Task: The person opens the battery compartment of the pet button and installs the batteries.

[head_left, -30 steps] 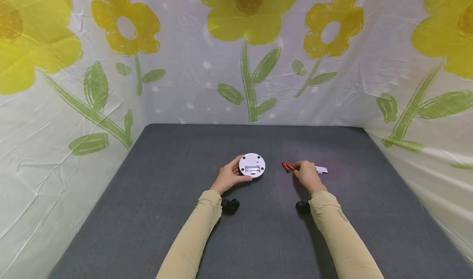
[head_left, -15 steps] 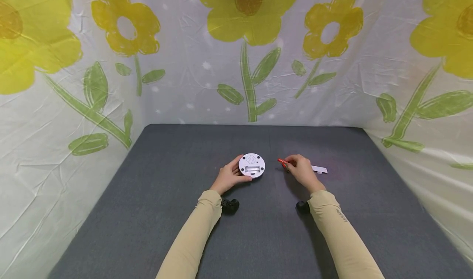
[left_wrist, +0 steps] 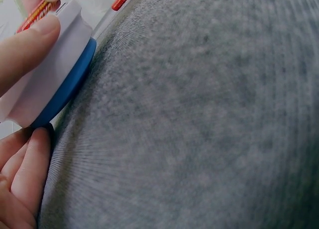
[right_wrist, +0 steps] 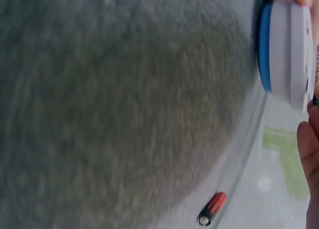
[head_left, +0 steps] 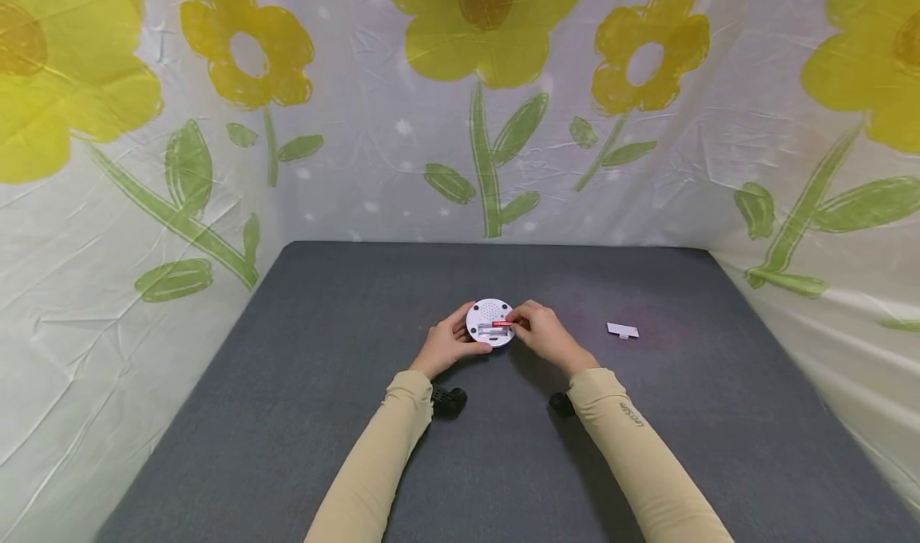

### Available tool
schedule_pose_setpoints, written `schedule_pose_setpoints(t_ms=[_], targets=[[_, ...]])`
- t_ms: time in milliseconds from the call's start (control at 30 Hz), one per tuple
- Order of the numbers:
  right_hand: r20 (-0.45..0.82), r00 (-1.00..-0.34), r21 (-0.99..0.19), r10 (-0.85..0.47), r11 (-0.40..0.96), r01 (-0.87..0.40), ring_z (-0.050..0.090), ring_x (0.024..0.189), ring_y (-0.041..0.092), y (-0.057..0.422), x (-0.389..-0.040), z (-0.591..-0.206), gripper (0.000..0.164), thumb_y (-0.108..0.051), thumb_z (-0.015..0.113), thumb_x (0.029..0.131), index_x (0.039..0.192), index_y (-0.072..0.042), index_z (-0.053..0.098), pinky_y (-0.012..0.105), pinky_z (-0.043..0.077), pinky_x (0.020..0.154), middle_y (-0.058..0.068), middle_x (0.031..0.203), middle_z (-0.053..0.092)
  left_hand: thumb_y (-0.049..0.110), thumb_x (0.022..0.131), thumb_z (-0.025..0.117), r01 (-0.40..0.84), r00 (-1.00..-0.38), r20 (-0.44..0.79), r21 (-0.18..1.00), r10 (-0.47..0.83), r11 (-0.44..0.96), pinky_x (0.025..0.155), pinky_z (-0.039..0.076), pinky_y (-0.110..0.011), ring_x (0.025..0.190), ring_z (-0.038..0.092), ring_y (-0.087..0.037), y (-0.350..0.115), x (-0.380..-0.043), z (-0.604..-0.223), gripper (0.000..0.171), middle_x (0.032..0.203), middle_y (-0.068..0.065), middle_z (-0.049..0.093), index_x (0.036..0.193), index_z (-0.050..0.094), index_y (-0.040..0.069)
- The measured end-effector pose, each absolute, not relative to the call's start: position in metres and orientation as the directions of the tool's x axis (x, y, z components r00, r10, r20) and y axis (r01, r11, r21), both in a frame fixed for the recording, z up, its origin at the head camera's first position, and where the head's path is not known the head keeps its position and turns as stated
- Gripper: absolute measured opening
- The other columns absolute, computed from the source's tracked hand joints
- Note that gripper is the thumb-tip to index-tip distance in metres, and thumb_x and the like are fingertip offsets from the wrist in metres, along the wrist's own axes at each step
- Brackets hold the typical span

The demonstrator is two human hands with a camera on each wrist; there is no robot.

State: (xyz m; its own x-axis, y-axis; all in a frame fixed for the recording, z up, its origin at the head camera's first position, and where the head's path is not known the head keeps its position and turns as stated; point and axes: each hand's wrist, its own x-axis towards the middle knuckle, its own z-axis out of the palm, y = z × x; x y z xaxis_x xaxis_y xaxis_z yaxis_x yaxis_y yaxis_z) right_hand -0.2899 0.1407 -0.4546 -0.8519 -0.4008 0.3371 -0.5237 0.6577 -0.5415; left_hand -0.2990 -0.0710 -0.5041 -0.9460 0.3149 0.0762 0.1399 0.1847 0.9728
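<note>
A round white device with a blue base sits battery-compartment side up, tilted in the wrist views. My left hand grips its left edge, thumb on the face and fingers at the blue side. Between thumb and fingertips my right hand pinches a red battery, which lies over the upper part of the bare compartment. A second battery, red and black, lies on the table; the right hand hides it in the head view.
The white battery cover lies on the dark table, to the right of the right hand. Behind the table hangs a white curtain printed with yellow flowers.
My right hand has picked up one red battery from the table and carried it left to the device. The left hand and the device have stayed in place.
</note>
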Motion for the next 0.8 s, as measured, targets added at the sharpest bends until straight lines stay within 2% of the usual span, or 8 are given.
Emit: schedule_pose_setpoints(t_ms=[433,800], targets=[[0.336,-0.828,-0.494,-0.448,0.665,-0.56,0.054,0.075,0.017,0.128,-0.291,-0.456,0.008,0.003,0.067,0.082,0.088,-0.001,0.068,0.028,0.049,0.066,0.005,0.083,0.054,0.021,0.069,0.083,0.157,-0.943,0.092,0.971,0.321,0.182,0.094,0.042,-0.029,0.124,0.042,-0.019,-0.071,-0.298,-0.504,0.093,0.143,-0.009,0.036,0.146,0.031,0.012],[0.378,-0.827,-0.505,-0.416,0.656,-0.561,0.056,0.079,0.02,0.122,-0.29,-0.459,0.01,0.003,0.071,0.079,0.088,-0.002,0.071,0.032,0.05,0.07,0.005,0.084,0.057,0.016,0.07,0.083,0.183,-0.936,0.119,0.969,0.332,0.167,0.094,0.043,-0.029,0.123,0.043,-0.019,-0.071,-0.3,-0.505,0.091,0.142,-0.011,0.038,0.145,0.032,0.009]])
